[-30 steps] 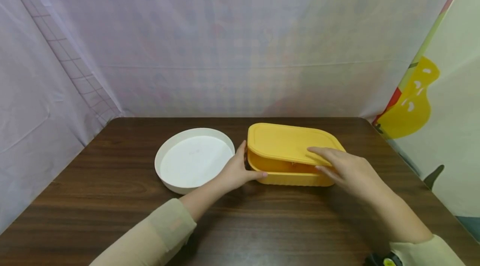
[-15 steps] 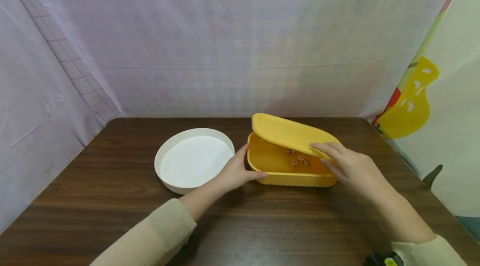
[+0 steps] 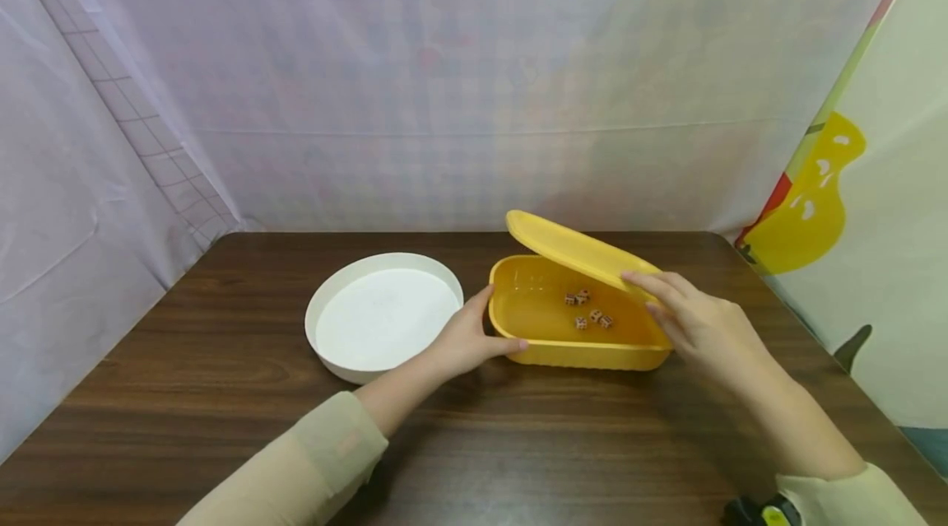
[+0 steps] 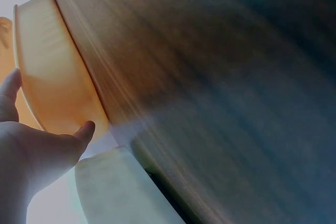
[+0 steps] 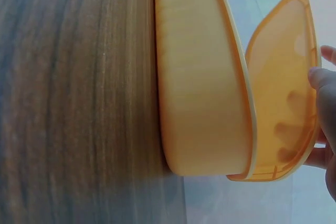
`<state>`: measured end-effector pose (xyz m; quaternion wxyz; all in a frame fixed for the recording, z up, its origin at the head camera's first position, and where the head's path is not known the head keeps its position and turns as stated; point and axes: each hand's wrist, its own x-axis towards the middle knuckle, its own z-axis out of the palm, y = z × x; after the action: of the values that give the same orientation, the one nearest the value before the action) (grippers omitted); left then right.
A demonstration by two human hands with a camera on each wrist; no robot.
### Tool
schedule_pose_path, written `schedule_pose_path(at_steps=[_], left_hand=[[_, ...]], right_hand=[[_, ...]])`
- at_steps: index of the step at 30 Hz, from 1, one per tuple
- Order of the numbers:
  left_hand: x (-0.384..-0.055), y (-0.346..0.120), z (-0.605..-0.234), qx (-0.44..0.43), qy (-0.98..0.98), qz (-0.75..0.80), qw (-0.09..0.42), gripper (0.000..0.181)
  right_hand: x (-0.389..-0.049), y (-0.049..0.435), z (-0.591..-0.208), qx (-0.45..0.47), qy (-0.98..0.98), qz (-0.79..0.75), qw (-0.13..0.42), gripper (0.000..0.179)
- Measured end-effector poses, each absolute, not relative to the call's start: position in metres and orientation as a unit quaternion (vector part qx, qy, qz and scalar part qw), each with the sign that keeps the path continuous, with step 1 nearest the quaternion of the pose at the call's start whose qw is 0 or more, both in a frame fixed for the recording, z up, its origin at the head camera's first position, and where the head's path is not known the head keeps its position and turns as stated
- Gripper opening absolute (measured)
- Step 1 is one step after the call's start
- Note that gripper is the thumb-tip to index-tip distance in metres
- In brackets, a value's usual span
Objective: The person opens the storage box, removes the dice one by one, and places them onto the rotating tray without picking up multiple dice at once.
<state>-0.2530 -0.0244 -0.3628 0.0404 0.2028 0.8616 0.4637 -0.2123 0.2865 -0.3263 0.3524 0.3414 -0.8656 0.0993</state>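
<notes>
A yellow plastic box [image 3: 585, 356] stands on the table, with several small dice [image 3: 596, 317] scattered on its floor. My left hand [image 3: 462, 341] holds the box's left end, thumb on the front wall and fingers around the side; the left wrist view shows the thumb against the ribless pale wall [image 4: 58, 66]. The matching yellow lid [image 3: 578, 250] is tilted, its left end raised high and its right end low at the box's rim. My right hand [image 3: 707, 332] pinches the lid's front edge near the right end; in the right wrist view, fingers show through the lid [image 5: 283, 51].
A round white dish [image 3: 348, 374] stands left of the box, beside my left forearm. The brown wooden table [image 3: 518, 460] runs back to a pale patterned curtain [image 3: 444, 98]. A printed cloth [image 3: 889, 263] hangs along the right side.
My right hand has lifted the lid's left end higher and tipped it to the right, uncovering the box's inside and the dice. My left hand and the dish have stayed in place.
</notes>
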Motion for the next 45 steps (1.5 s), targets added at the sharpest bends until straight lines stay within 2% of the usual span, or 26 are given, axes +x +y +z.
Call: schedule_pose_path(at_steps=[4,9,20,26,33,45], left_hand=[[-0.253,-0.025,-0.362,0.209,0.861,0.463,0.038,0.097],[-0.254,-0.024,-0.363,0.209,0.864,0.457,0.036,0.098],[-0.252,-0.023,-0.361,0.189,0.871,0.450,0.050,0.099],[-0.251,-0.022,-0.361,0.190,0.869,0.454,0.046,0.099],[-0.252,-0.023,-0.361,0.195,0.868,0.454,0.040,0.099],[-0.252,-0.022,-0.363,0.194,0.864,0.464,0.036,0.099]], right_hand=[[-0.212,0.288,-0.325,0.326,-0.871,0.104,0.353,0.037],[-0.209,0.290,-0.323,0.291,-0.883,0.117,0.348,0.049],[-0.208,0.296,-0.320,0.241,-0.882,0.160,0.373,0.048],[-0.209,0.303,-0.320,0.219,-0.877,0.171,0.392,0.041],[-0.212,0.312,-0.317,0.185,-0.870,0.196,0.414,0.042],[-0.211,0.323,-0.314,0.148,-0.854,0.290,0.405,0.047]])
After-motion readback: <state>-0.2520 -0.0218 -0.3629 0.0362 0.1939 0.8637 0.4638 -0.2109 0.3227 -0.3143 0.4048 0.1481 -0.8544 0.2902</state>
